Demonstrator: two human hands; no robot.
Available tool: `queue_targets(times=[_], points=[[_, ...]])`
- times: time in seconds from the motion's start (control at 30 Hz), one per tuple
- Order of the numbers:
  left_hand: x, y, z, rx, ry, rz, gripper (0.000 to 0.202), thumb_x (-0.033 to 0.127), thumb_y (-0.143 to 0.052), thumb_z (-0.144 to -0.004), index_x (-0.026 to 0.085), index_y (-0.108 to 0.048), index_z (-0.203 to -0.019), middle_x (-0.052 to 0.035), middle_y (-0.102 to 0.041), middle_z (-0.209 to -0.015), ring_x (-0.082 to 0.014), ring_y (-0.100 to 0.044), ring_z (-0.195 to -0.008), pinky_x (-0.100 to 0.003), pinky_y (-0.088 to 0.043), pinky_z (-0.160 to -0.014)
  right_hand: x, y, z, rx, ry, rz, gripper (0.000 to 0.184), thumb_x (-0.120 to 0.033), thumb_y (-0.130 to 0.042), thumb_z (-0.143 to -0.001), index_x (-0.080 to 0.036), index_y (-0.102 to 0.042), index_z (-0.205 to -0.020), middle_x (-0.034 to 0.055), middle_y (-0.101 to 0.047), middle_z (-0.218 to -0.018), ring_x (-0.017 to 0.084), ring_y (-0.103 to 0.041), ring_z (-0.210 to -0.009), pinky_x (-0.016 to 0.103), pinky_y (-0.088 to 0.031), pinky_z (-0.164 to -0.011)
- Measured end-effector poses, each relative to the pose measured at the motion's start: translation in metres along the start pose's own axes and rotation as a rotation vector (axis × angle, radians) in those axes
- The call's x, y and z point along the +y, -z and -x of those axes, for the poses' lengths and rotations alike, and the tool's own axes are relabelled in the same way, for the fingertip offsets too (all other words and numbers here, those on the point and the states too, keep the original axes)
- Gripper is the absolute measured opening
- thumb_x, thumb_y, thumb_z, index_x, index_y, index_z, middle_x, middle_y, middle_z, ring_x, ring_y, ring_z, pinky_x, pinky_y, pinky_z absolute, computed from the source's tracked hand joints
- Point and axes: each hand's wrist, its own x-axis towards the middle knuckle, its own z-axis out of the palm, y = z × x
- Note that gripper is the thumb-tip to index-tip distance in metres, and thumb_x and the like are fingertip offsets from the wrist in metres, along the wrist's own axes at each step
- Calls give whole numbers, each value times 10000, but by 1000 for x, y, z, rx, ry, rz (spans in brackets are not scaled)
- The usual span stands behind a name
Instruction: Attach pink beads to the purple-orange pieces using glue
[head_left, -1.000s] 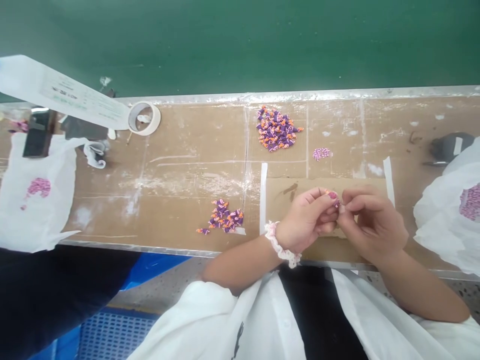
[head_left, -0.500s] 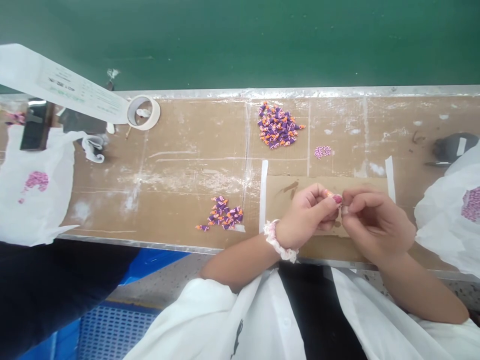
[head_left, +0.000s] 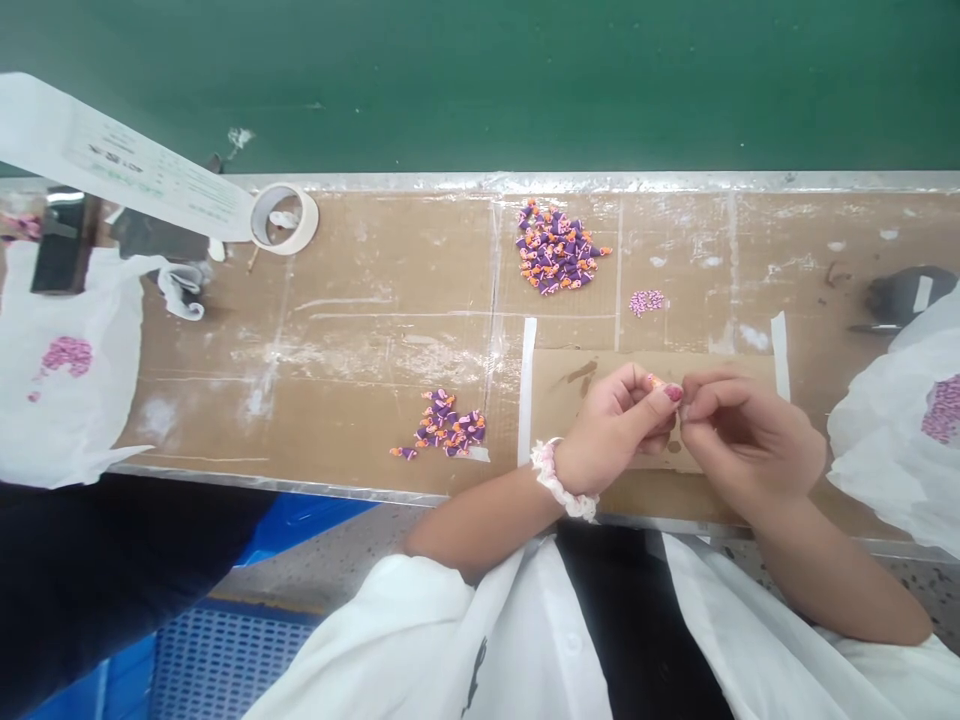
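My left hand (head_left: 619,415) is closed in a pinch over a cardboard pad (head_left: 559,400). An orange bit of a small figure (head_left: 655,382) shows between thumb and forefinger; the rest is hidden by the fingers. Right against it, my right hand (head_left: 754,430) pinches thumb and forefinger together, and what they hold is too small to make out. Beyond the hands lies a little heap of tiny pink-and-white pieces (head_left: 646,302). Farther back is a big pile of purple-and-orange figures (head_left: 559,250), and a smaller group of the same figures (head_left: 450,428) lies left of my left forearm.
White tape strips (head_left: 527,390) edge the pad. To the right is a white plastic bag (head_left: 874,430) with pink pieces. At left are a tape roll (head_left: 306,225), a printed paper strip (head_left: 142,165), a phone (head_left: 61,240) and another white bag (head_left: 97,400). Someone's dark sleeve (head_left: 112,580) is at lower left.
My right fingertips have shifted slightly left and up against the left ones. The left hand keeps its pinch, and the piles look the same.
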Motion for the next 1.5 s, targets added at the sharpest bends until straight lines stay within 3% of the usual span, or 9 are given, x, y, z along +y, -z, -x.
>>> queue_targets(times=[0.2,0.43,0.53,0.63,0.8,0.97,1.2,1.33,1.5], points=[[9,10,-3,159,-135,-76,378,419,-769,-764,168,-486,-759,71,-494,-585,-22,-397,-471,-148,-318,-434,17,7,-12,-87,-152,-201,176,-131,-683,-812,-249,-624,-928,-3,-649,-870,129,-613,-630,226,-502,-425],[62,39,-52,449,-323,-90,70,176,-585,-906,158,-524,-936,21,-611,-722,-32,-514,-526,-149,-356,-437,72,4,-40,-53,4,455,145,-175,-563,-873,-227,-659,-968,48,-663,-936,158,-589,-655,327,-529,-641],[73,43,-55,498,-358,-80,318,113,-557,-892,166,-459,-1190,11,-645,-769,-40,-527,-539,-155,-360,-449,85,-1,-47,-117,49,549,225,-205,-527,-904,-229,-677,-1071,74,-670,-1013,184,-614,-700,362,-535,-699],[67,40,-39,471,-341,-110,446,93,-585,-845,182,-450,-1260,35,-616,-753,-38,-510,-533,-158,-366,-460,89,-5,-50,-168,77,601,272,-232,-501,-938,-247,-684,-1139,90,-669,-1051,234,-643,-850,390,-535,-756],[41,28,-12,353,-275,-109,384,142,-649,-791,192,-525,-1151,54,-569,-722,-41,-482,-534,-159,-350,-456,89,-9,-49,-160,120,634,251,-252,-492,-957,-226,-725,-1047,111,-669,-1027,269,-638,-949,417,-534,-812],[28,21,-10,279,-244,-135,327,175,-669,-781,188,-540,-1081,46,-562,-721,-48,-472,-539,-171,-349,-463,91,-5,-48,-128,47,590,183,-213,-513,-925,-229,-692,-895,86,-662,-974,251,-631,-890,408,-524,-793],[19,17,-13,215,-238,-206,242,194,-655,-810,183,-540,-1023,43,-549,-743,-39,-458,-521,-177,-342,-456,99,-10,-50,-141,-66,626,133,-147,-450,-885,-216,-485,-777,101,-538,-858,270,-539,-812,413,-467,-724],[15,17,-14,187,-218,-355,222,258,-684,-817,166,-597,-999,32,-562,-752,-39,-469,-549,-181,-383,-495,84,-9,-45,-164,-15,563,121,-143,-426,-903,-226,-441,-816,77,-519,-851,251,-521,-808,396,-458,-726],[12,21,-15,123,-190,-505,243,368,-694,-816,147,-668,-912,-3,-636,-755,-75,-543,-654,-210,-449,-620,49,-1,-29,-213,181,214,72,-205,-473,-979,-242,-478,-918,34,-524,-892,186,-527,-784,319,-447,-676]])
